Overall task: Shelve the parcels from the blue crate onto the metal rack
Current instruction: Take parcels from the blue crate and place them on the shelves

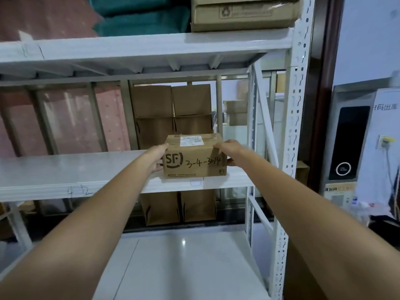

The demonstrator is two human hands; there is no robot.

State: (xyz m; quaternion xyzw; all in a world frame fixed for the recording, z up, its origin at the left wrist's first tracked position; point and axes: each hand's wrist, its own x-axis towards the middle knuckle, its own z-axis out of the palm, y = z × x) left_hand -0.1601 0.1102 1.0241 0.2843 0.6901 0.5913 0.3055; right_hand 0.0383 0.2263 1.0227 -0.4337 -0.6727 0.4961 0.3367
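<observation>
A brown cardboard parcel (194,158) with an "SF" logo, handwritten "3-4-3014" and a white label on top rests on the middle shelf (65,172) of the white metal rack, near its front edge and right end. My left hand (157,158) grips the parcel's left side and my right hand (227,151) grips its right side and top corner. Both arms reach forward from below. The blue crate is out of view.
Cardboard boxes (244,16) and green and pink bundles (138,16) fill the upper shelf. More brown boxes (173,113) stand behind the rack. The rack's perforated right post (296,105) is close to the parcel. A white machine (365,135) stands to the right.
</observation>
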